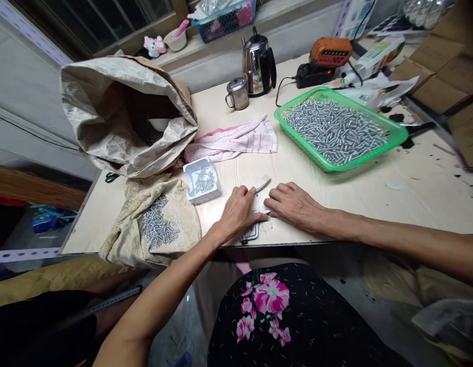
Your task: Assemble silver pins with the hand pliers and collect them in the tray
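Cool, bright light washes across the pale tabletop point(354, 188), seemingly from above, and the metal pins point(331, 130) in the green basket point(397, 135) answer with a glitter of tiny highlights! Over to the steel kettle point(255, 58): hard white glints there. A red pinpoint glows on the black charger point(313, 79). Inside the sack point(79, 97), deep shadow; below the tabletop's edge, real murk, with a faint sheen on the floor point(178, 316). Wide-angle stretch tilts the wall point(25, 76), and the top-right corner smears into dark blur.
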A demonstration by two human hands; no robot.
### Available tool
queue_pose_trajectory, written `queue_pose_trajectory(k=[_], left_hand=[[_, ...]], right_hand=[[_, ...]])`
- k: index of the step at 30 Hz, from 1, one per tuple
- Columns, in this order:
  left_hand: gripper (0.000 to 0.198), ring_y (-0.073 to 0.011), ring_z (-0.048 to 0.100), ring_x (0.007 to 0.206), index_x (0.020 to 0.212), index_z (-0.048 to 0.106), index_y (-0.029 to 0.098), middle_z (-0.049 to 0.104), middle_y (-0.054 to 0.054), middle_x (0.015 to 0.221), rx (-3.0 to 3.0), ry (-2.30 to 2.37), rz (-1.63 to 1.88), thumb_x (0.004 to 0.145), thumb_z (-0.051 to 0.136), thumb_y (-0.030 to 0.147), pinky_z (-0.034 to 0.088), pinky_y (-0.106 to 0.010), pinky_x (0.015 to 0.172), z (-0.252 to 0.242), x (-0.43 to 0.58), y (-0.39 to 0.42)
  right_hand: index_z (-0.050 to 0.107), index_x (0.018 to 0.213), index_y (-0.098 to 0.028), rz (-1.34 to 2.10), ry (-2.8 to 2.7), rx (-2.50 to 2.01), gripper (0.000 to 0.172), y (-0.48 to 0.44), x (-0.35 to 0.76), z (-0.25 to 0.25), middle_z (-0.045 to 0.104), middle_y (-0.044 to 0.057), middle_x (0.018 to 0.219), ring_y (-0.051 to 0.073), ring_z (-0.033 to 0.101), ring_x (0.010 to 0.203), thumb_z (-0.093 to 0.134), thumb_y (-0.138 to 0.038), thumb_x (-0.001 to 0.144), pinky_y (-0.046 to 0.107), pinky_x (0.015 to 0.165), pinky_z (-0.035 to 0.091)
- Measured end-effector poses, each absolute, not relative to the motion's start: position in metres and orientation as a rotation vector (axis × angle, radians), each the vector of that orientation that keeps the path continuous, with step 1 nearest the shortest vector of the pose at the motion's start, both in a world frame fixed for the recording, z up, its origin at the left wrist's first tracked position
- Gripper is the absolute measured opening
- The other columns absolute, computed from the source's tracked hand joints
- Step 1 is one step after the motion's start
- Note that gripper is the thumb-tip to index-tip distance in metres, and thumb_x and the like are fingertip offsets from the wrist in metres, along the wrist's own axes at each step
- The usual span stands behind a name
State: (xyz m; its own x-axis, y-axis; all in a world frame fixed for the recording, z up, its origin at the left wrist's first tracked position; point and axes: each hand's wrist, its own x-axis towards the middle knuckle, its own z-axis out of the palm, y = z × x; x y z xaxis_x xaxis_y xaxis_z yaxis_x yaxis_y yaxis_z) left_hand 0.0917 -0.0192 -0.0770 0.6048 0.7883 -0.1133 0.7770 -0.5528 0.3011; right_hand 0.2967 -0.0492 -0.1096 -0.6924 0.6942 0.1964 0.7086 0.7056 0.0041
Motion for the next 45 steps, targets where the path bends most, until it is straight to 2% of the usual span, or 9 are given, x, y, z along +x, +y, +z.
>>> queue_pose_trajectory(k=[4,6,10,13,18,25,32,38,45], left_hand=[[0.037,-0.0248,0.060,0.110,0.117,0.066,0.016,0.064,-0.012,0.115,2.278,1.301,0.378,0.087,0.068,0.036,0.048,-0.037,0.096,-0.061,0.070,-0.019],[0.023,-0.0210,0.064,0.098,0.104,0.071,0.017,0.068,-0.008,0.104,2.125,1.418,0.557,0.092,0.059,0.032,0.050,-0.033,0.087,-0.050,0.056,-0.028],[0.032,-0.0168,0.062,0.067,0.072,0.068,0.017,0.066,-0.002,0.067,1.830,1.662,0.510,0.091,0.055,0.039,0.044,-0.026,0.064,-0.044,0.029,-0.055],[0.038,-0.0157,0.058,0.061,0.061,0.062,0.017,0.062,-0.001,0.059,1.792,1.714,0.346,0.089,0.056,0.041,0.039,-0.026,0.060,-0.055,0.019,-0.072],[0.032,-0.0168,0.060,0.069,0.070,0.070,0.016,0.068,-0.004,0.071,1.779,1.740,0.327,0.086,0.062,0.042,0.038,-0.026,0.064,-0.077,0.032,-0.082],[0.017,-0.0141,0.060,0.065,0.073,0.074,0.015,0.069,-0.002,0.068,1.549,1.699,0.406,0.078,0.073,0.031,0.040,-0.025,0.063,-0.086,0.048,-0.069],[0.034,-0.0064,0.028,0.037,0.059,0.061,0.015,0.041,0.007,0.040,1.040,1.533,0.339,0.080,0.067,0.042,0.022,-0.023,0.044,-0.080,0.046,-0.065],[0.023,-0.0112,0.052,0.054,0.065,0.070,0.014,0.064,0.000,0.059,1.579,1.673,0.698,0.077,0.073,0.034,0.036,-0.023,0.054,-0.035,0.044,-0.042],[0.024,-0.0129,0.056,0.060,0.084,0.077,0.015,0.069,-0.003,0.072,1.873,1.848,0.923,0.083,0.067,0.037,0.040,-0.025,0.059,0.008,-0.008,0.029]], right_hand=[[0.056,0.089,-0.020,-0.061,-2.712,-1.036,0.022,-0.050,0.299,-0.119,0.059,0.004,0.084,0.021,0.043,0.080,0.039,-0.021,0.103,0.035,0.073,0.026],[0.054,0.090,-0.019,0.056,-2.659,-1.035,0.026,-0.048,0.301,-0.122,0.058,0.004,0.085,0.019,0.043,0.079,0.035,-0.027,0.105,0.034,0.074,0.027],[0.052,0.093,-0.019,0.295,-2.609,-1.026,0.033,-0.043,0.303,-0.125,0.057,0.004,0.087,0.017,0.047,0.077,0.028,-0.037,0.107,0.033,0.076,0.031],[0.052,0.094,-0.019,0.371,-2.594,-1.026,0.035,-0.041,0.303,-0.126,0.058,0.004,0.087,0.017,0.047,0.076,0.026,-0.038,0.107,0.034,0.077,0.032],[0.054,0.093,-0.017,0.367,-2.577,-1.058,0.035,-0.042,0.298,-0.121,0.058,0.004,0.085,0.017,0.049,0.075,0.028,-0.036,0.107,0.033,0.076,0.033],[0.056,0.096,-0.016,0.217,-2.539,-1.073,0.031,-0.045,0.297,-0.124,0.059,0.004,0.083,0.016,0.045,0.070,0.032,-0.032,0.106,0.032,0.075,0.032],[0.055,0.096,-0.016,-0.096,-2.364,-1.140,0.018,-0.056,0.293,-0.125,0.063,0.005,0.084,0.017,0.050,0.071,0.039,-0.019,0.102,0.034,0.075,0.034],[0.055,0.100,-0.018,-0.145,-2.210,-1.206,0.015,-0.059,0.300,-0.119,0.065,0.006,0.084,0.020,0.055,0.075,0.040,-0.019,0.100,0.036,0.076,0.038],[0.054,0.101,-0.019,-0.144,-2.204,-1.201,0.013,-0.068,0.313,-0.122,0.065,0.005,0.085,0.020,0.055,0.074,0.042,-0.022,0.100,0.038,0.078,0.038]])
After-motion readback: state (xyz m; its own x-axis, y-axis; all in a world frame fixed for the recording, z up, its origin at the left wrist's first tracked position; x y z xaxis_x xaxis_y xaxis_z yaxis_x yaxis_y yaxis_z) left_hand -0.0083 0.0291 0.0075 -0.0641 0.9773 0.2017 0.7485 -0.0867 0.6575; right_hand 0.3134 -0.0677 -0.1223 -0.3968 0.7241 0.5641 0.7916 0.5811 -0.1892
